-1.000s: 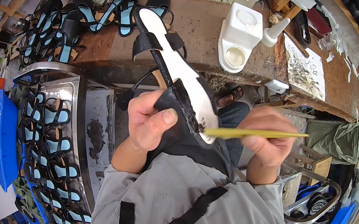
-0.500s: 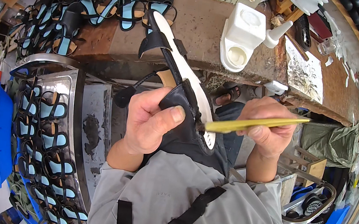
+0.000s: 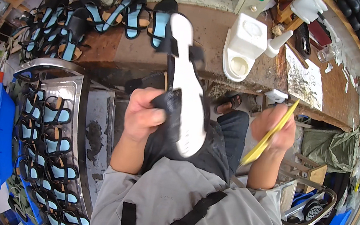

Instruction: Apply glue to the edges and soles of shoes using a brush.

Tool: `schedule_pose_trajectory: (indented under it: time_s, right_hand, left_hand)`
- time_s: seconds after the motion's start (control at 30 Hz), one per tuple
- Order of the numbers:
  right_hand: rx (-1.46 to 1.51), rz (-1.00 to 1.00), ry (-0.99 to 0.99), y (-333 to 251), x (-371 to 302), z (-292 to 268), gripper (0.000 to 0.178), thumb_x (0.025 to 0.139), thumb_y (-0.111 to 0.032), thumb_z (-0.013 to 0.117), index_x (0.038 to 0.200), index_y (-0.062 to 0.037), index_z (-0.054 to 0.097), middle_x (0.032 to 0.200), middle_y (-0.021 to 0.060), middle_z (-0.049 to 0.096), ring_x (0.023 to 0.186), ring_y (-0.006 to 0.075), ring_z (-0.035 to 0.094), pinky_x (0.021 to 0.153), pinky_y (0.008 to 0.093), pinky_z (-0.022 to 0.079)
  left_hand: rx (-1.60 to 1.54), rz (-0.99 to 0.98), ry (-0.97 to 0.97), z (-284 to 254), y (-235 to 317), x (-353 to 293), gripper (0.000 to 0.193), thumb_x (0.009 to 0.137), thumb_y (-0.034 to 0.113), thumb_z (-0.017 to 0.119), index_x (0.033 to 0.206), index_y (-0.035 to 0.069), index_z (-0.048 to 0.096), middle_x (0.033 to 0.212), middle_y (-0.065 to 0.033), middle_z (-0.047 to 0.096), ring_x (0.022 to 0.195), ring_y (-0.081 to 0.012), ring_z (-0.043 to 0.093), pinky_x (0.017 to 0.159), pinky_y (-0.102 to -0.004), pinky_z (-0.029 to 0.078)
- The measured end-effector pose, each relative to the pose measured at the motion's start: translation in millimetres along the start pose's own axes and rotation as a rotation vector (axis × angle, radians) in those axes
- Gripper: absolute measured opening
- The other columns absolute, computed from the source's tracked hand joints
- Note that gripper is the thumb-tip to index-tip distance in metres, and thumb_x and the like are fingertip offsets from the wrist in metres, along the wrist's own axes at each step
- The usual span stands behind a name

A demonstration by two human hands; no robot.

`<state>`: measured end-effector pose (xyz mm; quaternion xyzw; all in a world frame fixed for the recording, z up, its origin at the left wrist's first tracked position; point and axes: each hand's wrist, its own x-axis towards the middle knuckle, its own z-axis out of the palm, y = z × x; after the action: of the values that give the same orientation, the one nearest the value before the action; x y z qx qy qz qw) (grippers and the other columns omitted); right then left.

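My left hand (image 3: 143, 114) is closed on a black sandal (image 3: 168, 111), gripping its black upper along the left side. The sandal's white underside (image 3: 186, 99) faces up, toe end away from me, black straps sticking out to both sides. To the right, apart from the sandal, my right hand (image 3: 274, 128) is closed round a brush with a flat yellow handle (image 3: 271, 137). The handle slants from upper right to lower left. Motion blurs this hand, and the bristle end is hard to make out.
Ahead stands a brown workbench (image 3: 150, 60) with a white glue pot (image 3: 248, 34) and several black sandals with light blue insoles (image 3: 133, 16). A metal rack (image 3: 81, 112) at left carries more sandals. Stained paper (image 3: 304, 79) lies at the right of the bench.
The brush has left the sandal's edge and swung steeper, to the right. My left hand has turned the sandal more upright, so its white underside shows more fully.
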<state>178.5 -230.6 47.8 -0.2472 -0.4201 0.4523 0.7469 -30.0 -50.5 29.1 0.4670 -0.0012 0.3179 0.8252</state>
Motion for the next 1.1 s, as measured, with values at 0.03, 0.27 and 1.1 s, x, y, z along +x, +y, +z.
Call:
schedule_pose_trajectory:
  time_s: [0.03, 0.27, 1.1]
  right_hand:
    - [0.110, 0.030, 0.141, -2, 2, -7, 0.018, 0.076, -0.011, 0.064, 0.082, -0.0014, 0.050, 0.060, 0.0082, 0.048, 0.039, 0.0126, 0.041, 0.035, 0.0248, 0.033]
    - [-0.187, 0.367, 0.264, 11, 33, -23, 0.029, 0.089, -0.027, 0.053, 0.097, 0.0007, 0.057, 0.069, 0.0068, 0.057, 0.055, 0.0093, 0.053, 0.048, 0.0192, 0.041]
    - [-0.079, -0.028, 0.682, 12, -3, -10, 0.028, 0.092, -0.026, 0.048, 0.098, 0.0009, 0.053, 0.077, 0.0129, 0.061, 0.056, 0.0122, 0.058, 0.048, 0.0250, 0.048]
  left_hand:
    - [-0.154, 0.053, -0.027, -3, -1, 2, 0.029, 0.068, 0.016, 0.059, 0.072, -0.013, 0.057, 0.072, -0.0178, 0.063, 0.054, -0.0184, 0.055, 0.051, -0.0283, 0.041]
    - [-0.473, -0.088, -0.816, -43, -6, 19, 0.031, 0.068, 0.018, 0.056, 0.050, -0.005, 0.046, 0.044, -0.0144, 0.045, 0.034, -0.0207, 0.037, 0.040, -0.0361, 0.022]
    - [0.136, -0.036, -0.249, -65, 25, 34, 0.052, 0.067, 0.016, 0.072, 0.108, -0.011, 0.053, 0.099, -0.0135, 0.062, 0.091, -0.0188, 0.060, 0.082, -0.0308, 0.047]
